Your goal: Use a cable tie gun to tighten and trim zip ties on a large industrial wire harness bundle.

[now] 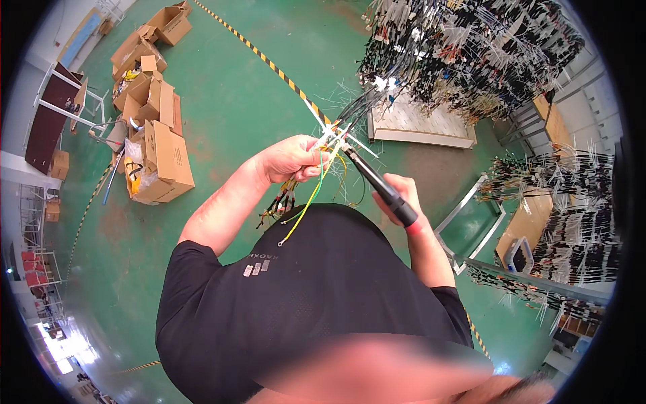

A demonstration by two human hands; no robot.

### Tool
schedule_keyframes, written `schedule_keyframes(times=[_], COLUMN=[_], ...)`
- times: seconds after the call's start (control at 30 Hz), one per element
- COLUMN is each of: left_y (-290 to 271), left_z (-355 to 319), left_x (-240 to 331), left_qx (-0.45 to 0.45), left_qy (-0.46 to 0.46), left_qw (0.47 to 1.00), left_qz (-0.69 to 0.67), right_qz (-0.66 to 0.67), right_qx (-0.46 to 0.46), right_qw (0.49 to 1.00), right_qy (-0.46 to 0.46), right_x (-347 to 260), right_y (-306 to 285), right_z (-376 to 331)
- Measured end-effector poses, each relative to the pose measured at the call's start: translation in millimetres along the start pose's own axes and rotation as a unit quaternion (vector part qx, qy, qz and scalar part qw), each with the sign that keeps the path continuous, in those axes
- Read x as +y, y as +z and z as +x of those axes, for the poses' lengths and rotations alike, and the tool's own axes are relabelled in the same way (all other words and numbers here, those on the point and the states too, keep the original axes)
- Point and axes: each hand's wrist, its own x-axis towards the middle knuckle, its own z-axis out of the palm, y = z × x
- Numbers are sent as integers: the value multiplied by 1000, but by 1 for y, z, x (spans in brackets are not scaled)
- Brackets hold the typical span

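My left hand [296, 159] is closed around a wire harness [328, 145], thumb and fingers pinching it where white cable ties stick out. A yellow-green wire [307, 205] with a ring terminal hangs down from it in front of my shirt. Shorter wires with dark and coloured ends [281, 200] dangle below my fist. In my right hand [402, 196] is a long black stick-shaped tool [377, 182] with a red rear end. Its narrow metal tip meets the harness among the cable ties, just right of my left fingers. The tool's exact kind cannot be made out.
Dark wires run from the harness to a dense mass of hanging harnesses [471, 50] at the far right, above a pale platform [420, 124]. More harnesses [572, 229] and a metal frame [471, 219] stand to the right. Open cardboard boxes [171, 161] line the left. Striped tape [262, 57] crosses the green floor.
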Motion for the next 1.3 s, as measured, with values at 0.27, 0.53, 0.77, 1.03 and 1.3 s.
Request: schedule_keyframes(times=[0.27,0.53,0.77,1.03,1.3], left_y=[-1,23,48,-14,-4], left_z=[2,19,49,46,74], left_x=[-5,-13,-24,-37,-66], left_qx=[78,103,187,-222,-224], left_qy=[19,74,129,35,52], left_qw=[997,991,969,962,953], left_qz=[13,48,96,-156,-196], right_qz=[-161,-404,-387,25,99], right_qx=[30,117,152,44,22], right_qw=[980,888,883,999,993], right_qy=[-115,-186,-216,0,64], right_x=[1,-21,-20,-13,-38], right_y=[-18,-16,-11,-53,-59], right_z=[-6,3,2,-19,-19])
